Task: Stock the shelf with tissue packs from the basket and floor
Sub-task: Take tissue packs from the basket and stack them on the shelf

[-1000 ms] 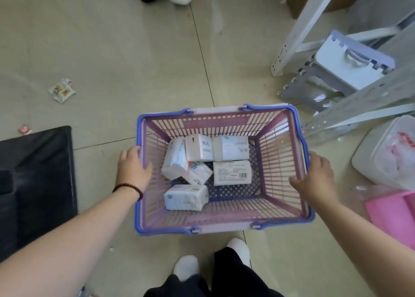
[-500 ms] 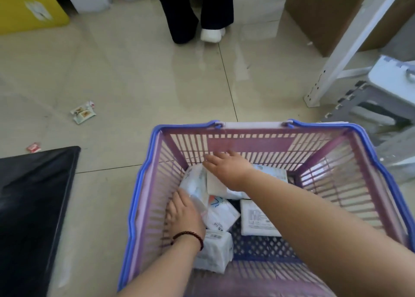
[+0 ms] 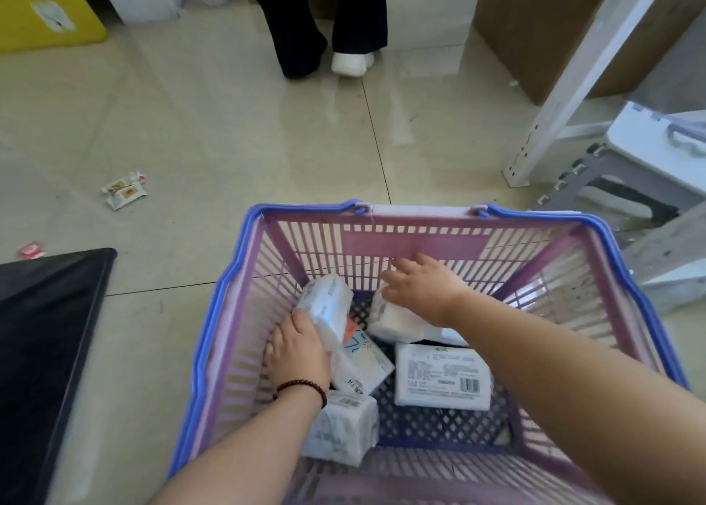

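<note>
Pink basket (image 3: pixel 412 243), blue rim; white tissue packs (image 3: pixel 442 375).

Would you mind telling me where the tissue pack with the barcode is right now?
In the head view, the barcode tissue pack lies flat on the basket floor, right of centre, just below the right hand.

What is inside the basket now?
The basket holds about five tissue packs. The left hand grips one; the right hand covers another. Any packs under the arms are hidden.
</note>
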